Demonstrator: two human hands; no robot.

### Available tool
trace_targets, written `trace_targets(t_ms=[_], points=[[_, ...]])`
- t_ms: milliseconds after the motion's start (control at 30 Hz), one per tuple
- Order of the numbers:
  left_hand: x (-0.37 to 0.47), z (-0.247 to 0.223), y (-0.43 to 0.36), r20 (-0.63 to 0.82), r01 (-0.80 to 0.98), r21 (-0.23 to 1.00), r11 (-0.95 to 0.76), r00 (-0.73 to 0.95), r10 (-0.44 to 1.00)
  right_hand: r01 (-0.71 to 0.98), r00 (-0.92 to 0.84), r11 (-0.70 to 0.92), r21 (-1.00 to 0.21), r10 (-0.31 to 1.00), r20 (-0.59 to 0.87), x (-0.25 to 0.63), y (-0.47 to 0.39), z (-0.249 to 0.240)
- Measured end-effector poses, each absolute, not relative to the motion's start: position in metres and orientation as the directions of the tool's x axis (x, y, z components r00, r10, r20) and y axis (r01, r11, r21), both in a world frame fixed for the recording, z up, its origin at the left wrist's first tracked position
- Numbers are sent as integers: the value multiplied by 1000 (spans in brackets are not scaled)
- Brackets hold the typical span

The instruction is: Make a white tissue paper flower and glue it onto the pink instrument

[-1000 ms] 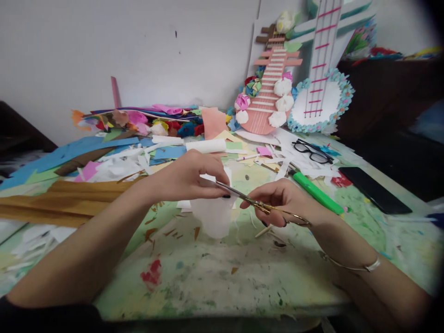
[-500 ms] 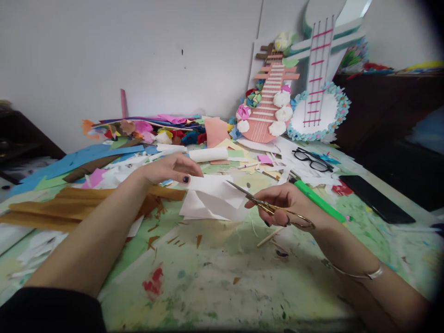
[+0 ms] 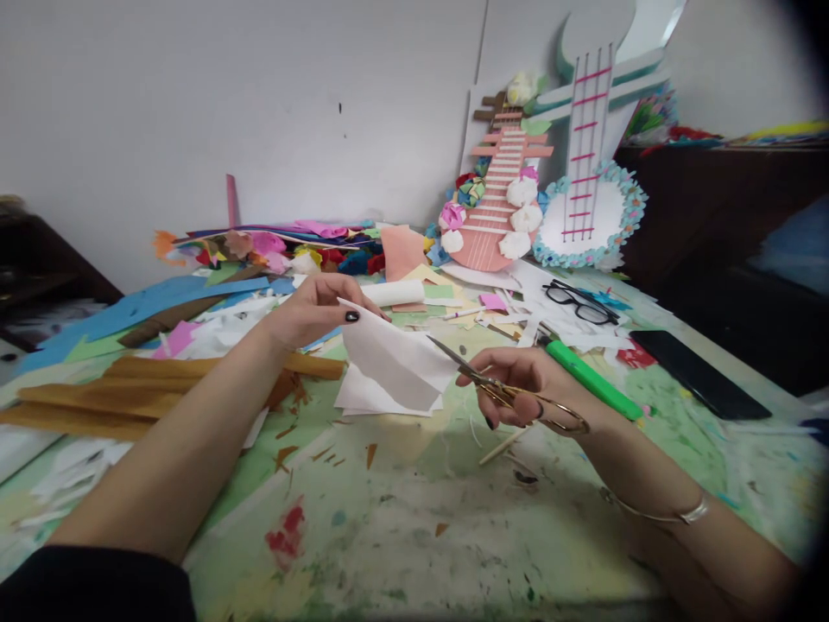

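My left hand (image 3: 324, 313) pinches the upper left corner of a sheet of white paper (image 3: 395, 354) between thumb and fingers. The sheet is lifted and curved above another white sheet (image 3: 363, 399) lying on the table. In my right hand (image 3: 518, 380) is a pair of gold-handled scissors (image 3: 496, 387), its blades pointing up and left beside the lifted sheet's right edge. The blades look closed. Whether their tip touches the paper I cannot tell.
Brown crepe paper (image 3: 117, 393) lies at the left. Toward the right are a green utility knife (image 3: 592, 378), black glasses (image 3: 581, 304) and a black phone (image 3: 699, 373). Paper scraps and a white roll (image 3: 398, 294) lie behind. Two decorated paper instruments (image 3: 496, 216) lean against the wall.
My left hand has raised the white paper's left corner, so the sheet now tilts up off the one beneath. The right hand with the scissors has stayed nearly in place.
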State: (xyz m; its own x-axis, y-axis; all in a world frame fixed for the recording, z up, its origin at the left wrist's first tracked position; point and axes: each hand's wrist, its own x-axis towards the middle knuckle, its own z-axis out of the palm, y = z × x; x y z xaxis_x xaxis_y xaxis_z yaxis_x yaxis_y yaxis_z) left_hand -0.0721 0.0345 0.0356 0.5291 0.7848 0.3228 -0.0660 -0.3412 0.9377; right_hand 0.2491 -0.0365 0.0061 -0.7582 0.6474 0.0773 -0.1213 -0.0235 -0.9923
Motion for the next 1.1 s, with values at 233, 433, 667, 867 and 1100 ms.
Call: trace_targets(t_ms=[233, 433, 667, 867, 1100], points=[[-62, 41, 25, 357, -59, 927, -370, 438, 825, -180, -743, 14, -984, 653, 145, 245, -43, 9], [-60, 42, 24, 384, -104, 919, -380, 451, 806, -227, -743, 50, -973, 637, 206, 243, -45, 10], [-53, 41, 23, 406, -97, 911, -402, 391, 826, -220, -749, 46, -974, 632, 199, 242, -44, 8], [-41, 42, 17, 459, -150, 887, -436, 374, 806, -230, -764, 12, -973, 617, 188, 241, -41, 3], [-40, 41, 20, 606, -171, 782, -600, 431, 668, -255, -738, 60, -965, 632, 234, 240, -42, 3]])
